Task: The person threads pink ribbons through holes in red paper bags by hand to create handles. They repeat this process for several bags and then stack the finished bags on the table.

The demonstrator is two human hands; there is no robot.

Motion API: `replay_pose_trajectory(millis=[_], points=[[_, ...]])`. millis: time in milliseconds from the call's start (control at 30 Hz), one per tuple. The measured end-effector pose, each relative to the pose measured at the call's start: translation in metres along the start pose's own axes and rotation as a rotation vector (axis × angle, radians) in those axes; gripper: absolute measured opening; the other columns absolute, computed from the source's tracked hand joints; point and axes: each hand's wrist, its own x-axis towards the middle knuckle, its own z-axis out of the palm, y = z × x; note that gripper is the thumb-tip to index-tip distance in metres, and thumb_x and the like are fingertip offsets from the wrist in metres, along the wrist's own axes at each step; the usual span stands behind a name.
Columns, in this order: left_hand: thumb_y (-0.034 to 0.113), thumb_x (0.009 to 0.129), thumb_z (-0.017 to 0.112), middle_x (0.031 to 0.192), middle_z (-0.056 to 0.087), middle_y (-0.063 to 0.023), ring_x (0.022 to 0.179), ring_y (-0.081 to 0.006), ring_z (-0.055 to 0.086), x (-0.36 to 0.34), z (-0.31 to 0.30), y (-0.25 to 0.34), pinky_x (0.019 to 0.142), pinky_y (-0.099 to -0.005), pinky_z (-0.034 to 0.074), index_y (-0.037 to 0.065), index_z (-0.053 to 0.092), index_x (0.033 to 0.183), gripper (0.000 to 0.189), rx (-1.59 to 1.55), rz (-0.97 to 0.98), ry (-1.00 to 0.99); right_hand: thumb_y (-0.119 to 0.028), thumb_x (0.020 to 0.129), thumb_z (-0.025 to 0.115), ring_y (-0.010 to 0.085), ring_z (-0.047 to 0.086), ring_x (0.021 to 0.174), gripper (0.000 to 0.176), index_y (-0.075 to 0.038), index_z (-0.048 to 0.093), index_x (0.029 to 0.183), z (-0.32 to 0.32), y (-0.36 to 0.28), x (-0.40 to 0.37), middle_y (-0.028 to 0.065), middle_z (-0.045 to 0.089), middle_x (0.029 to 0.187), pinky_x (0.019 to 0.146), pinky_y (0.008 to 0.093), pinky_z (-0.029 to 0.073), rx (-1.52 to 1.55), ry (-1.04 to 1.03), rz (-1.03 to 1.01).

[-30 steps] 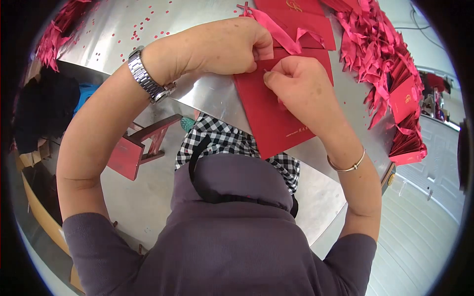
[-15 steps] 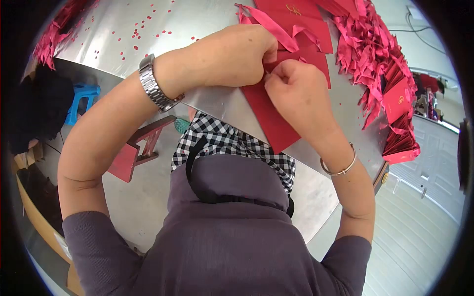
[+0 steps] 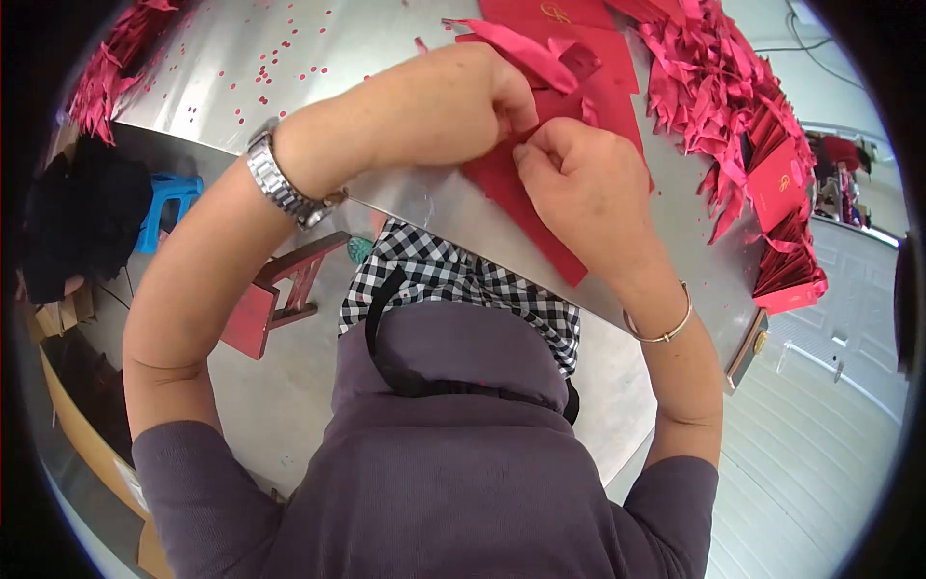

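Observation:
Red paper pieces [image 3: 529, 217], one with a gold mark near the top, lie on the metal table in front of me. Over them my left hand [image 3: 449, 106], with a silver watch at its wrist, is curled with fingers pinched together. Just right of it, my right hand [image 3: 588, 188] is closed too, thumb against the fingers, a thin bangle on its wrist. What either hand pinches is too small or hidden to name. A pink-red ribbon [image 3: 526, 60] loops above the hands across the red paper.
A heap of red packets with ribbons [image 3: 709, 106] runs along the table's right side. More red ribbons [image 3: 101, 82] hang at the far left. Small red dots lie on the metal table [image 3: 207, 63]. Below stand a blue stool [image 3: 169, 207] and a red wooden stool [image 3: 253, 318].
My left hand has shifted slightly left and up, opening a small gap from my right hand. The ribbon above them has changed shape, and the red paper has moved a little.

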Motion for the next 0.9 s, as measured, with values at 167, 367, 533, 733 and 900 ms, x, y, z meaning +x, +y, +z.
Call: replay_pose_trajectory(millis=[167, 367, 533, 733, 900], points=[[0.0, 0.086, 0.053, 0.066, 0.062, -0.0037, 0.056, -0.0098, 0.058, -0.001, -0.006, 0.007, 0.054, -0.0247, 0.05, 0.0, 0.068, 0.091, 0.016, -0.131, -0.179, -0.111, -0.02, 0.079, 0.069, 0.0307, 0.062, 0.058, 0.021, -0.006, 0.057, 0.069, 0.005, 0.006, -0.007, 0.0115, 0.06, 0.059, 0.05, 0.0419, 0.047, -0.049, 0.142, -0.186], [-0.002, 0.078, 0.055, 0.061, 0.055, -0.0086, 0.055, -0.015, 0.058, -0.001, -0.005, -0.004, 0.053, -0.0288, 0.047, -0.002, 0.056, 0.075, 0.003, 0.074, -0.014, -0.136, -0.021, 0.078, 0.074, 0.0237, 0.06, 0.064, 0.017, -0.01, 0.066, 0.088, 0.004, 0.005, -0.016, 0.0049, 0.06, 0.068, 0.061, 0.0378, 0.046, -0.201, 0.164, -0.259], [-0.003, 0.074, 0.057, 0.074, 0.06, -0.0126, 0.07, -0.0233, 0.059, -0.005, -0.004, -0.012, 0.065, -0.0324, 0.047, -0.003, 0.06, 0.08, 0.007, 0.258, 0.089, 0.015, -0.013, 0.07, 0.073, 0.0164, 0.054, 0.078, 0.03, -0.009, 0.067, 0.099, -0.012, 0.012, -0.036, -0.0017, 0.061, 0.078, 0.079, 0.0355, 0.035, -0.131, 0.312, -0.473], [-0.004, 0.073, 0.058, 0.073, 0.061, -0.013, 0.069, -0.0246, 0.059, -0.01, 0.0, -0.015, 0.065, -0.0335, 0.048, -0.003, 0.062, 0.082, 0.01, 0.191, 0.103, 0.099, -0.011, 0.072, 0.067, 0.0152, 0.053, 0.088, 0.026, -0.012, 0.067, 0.098, -0.014, 0.017, -0.055, -0.0042, 0.065, 0.089, 0.086, 0.0376, 0.037, -0.372, 0.423, -0.61], [-0.004, 0.074, 0.058, 0.075, 0.062, -0.0146, 0.069, -0.0291, 0.061, -0.011, 0.003, -0.019, 0.064, -0.0356, 0.049, -0.003, 0.063, 0.082, 0.01, 0.283, 0.2, 0.134, -0.034, 0.074, 0.076, 0.04, 0.034, 0.135, 0.089, 0.006, 0.033, 0.142, -0.01, 0.03, -0.057, 0.0279, 0.035, 0.145, 0.109, 0.0489, 0.028, -0.057, 0.273, -0.149]])
